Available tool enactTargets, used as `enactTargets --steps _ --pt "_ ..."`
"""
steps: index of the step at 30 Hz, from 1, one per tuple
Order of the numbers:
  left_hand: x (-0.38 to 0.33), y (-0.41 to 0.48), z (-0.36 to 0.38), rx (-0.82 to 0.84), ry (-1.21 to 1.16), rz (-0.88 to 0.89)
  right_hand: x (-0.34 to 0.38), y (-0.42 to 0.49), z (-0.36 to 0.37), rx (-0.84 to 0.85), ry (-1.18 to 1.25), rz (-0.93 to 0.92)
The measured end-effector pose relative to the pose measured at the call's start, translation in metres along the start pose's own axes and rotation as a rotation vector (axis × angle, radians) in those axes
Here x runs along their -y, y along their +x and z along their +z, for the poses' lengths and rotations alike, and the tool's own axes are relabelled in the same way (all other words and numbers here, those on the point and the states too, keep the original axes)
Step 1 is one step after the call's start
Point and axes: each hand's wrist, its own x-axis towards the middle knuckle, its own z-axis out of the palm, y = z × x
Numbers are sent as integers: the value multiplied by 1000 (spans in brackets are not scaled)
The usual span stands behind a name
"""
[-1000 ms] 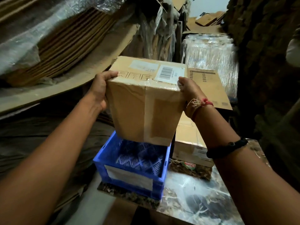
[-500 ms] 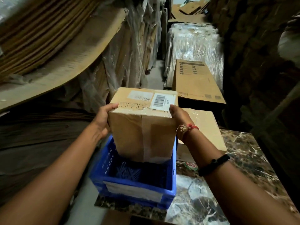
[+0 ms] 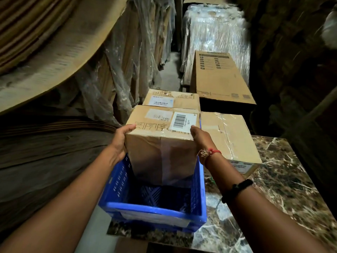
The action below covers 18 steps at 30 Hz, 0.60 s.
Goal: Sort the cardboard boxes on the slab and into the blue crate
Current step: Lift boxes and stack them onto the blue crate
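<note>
Storage aisle, dimly lit, narrow. Upper left of the frame: a curved stack of corrugated cardboard sheets (image 3: 42,52), layered edge-on, dusty. Centre left: upright sheet bundles wrapped in clear plastic film (image 3: 131,57), standing side by side. Upper centre: a strip of grey concrete floor (image 3: 170,73) running away between the stacks. Upper centre right: a tall pallet load in shiny stretch wrap (image 3: 217,33), catching the brightest light. Right edge: a dark, rough mass (image 3: 291,61), detail not legible. Lower left: dark folded material (image 3: 45,152) in horizontal layers
</note>
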Motion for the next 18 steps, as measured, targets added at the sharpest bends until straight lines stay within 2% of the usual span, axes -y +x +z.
enactTargets --steps 7,18 --pt "23 20 -6 37 38 17 -12 7 -6 -90 -90 -38" --pt "49 28 -2 50 15 96 -22 0 -18 -81 -133 -133"
